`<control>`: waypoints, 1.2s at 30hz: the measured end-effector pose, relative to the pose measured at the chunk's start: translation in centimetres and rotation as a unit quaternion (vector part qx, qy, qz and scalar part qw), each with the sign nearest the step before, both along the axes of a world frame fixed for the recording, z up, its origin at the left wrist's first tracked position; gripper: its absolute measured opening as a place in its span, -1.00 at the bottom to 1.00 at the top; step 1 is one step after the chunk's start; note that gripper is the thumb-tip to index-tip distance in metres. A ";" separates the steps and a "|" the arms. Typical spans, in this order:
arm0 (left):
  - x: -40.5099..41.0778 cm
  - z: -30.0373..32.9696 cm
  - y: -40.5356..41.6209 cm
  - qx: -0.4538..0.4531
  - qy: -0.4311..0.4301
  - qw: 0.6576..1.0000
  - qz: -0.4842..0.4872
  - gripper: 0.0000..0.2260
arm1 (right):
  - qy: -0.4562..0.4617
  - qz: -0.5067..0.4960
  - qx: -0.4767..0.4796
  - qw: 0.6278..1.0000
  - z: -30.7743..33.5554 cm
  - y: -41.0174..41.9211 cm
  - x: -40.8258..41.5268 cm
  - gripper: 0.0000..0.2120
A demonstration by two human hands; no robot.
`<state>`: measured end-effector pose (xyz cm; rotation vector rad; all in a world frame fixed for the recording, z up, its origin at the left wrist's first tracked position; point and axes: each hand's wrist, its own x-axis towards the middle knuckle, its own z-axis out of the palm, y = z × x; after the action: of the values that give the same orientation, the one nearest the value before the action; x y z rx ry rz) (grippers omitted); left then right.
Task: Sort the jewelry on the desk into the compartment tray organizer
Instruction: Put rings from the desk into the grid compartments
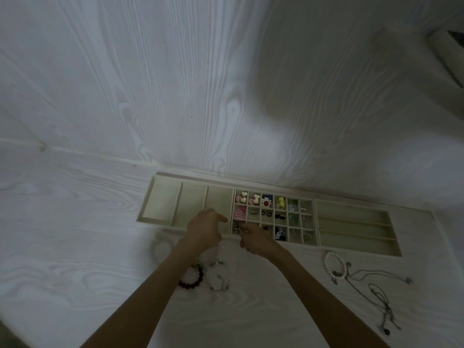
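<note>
A long cream compartment tray (354, 204) lies against the wall on the white desk. Its middle grid holds several small colourful pieces, among them pink hearts (241, 196) and a yellow piece (281, 202). My left hand (204, 228) hovers at the tray's front edge with fingers curled and one finger pointing right. My right hand (256, 238) is at the grid's front-left cell, where small metallic pieces (237, 230) lie near its fingertips. What it holds is too dark to tell.
Loose on the desk lie a dark red bead bracelet (192, 278), a pale bead bracelet (218, 276), a faint clear bracelet (158, 247), a pearl bracelet (335, 264) and thin grey necklaces (379, 295). A dark object (455, 38) sits top right.
</note>
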<state>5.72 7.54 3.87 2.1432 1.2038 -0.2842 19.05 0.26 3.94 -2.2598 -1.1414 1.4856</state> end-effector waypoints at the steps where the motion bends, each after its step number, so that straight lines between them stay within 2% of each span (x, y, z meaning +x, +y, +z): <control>1: 0.0 0.2 -0.1 0.007 -0.011 1.000 0.004 -0.46 | 0.002 0.004 0.007 1.000 0.0 -0.1 0.2 -0.66; 4: 0.2 0.6 -0.8 0.037 -0.035 0.999 -0.015 -0.45 | -0.029 0.045 0.055 0.997 0.2 -0.6 0.7 -0.64; 8: 0.7 0.8 -1.6 0.080 -0.024 0.993 -0.080 -0.46 | -0.163 0.108 0.125 0.973 0.5 -1.7 1.8 -0.64; 13: 1.4 0.5 -1.9 0.140 0.008 0.980 -0.138 -0.51 | -0.245 0.183 0.133 0.943 1.0 -2.3 2.1 -0.61; 17: 1.8 0.2 -1.8 0.158 0.029 0.975 -0.152 -0.56 | -0.257 0.217 0.104 0.936 0.5 -2.1 1.8 -0.58; 26: 1.8 0.2 -1.6 0.200 0.032 0.963 -0.180 -0.60 | -0.261 0.246 0.109 0.927 0.3 -1.9 2.1 -0.52; 30: 2.4 0.3 -1.2 0.198 0.032 0.960 -0.193 -0.63 | -0.265 0.203 0.134 0.933 0.5 -1.7 2.9 -0.57; 36: 2.2 0.6 -0.3 0.154 -0.010 0.980 -0.123 -0.62 | -0.262 0.233 0.118 0.929 0.4 -0.8 2.8 -0.58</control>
<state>7.88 7.21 4.52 2.5636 1.0227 -0.1900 21.80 -0.55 4.32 -2.3762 -2.0028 0.7878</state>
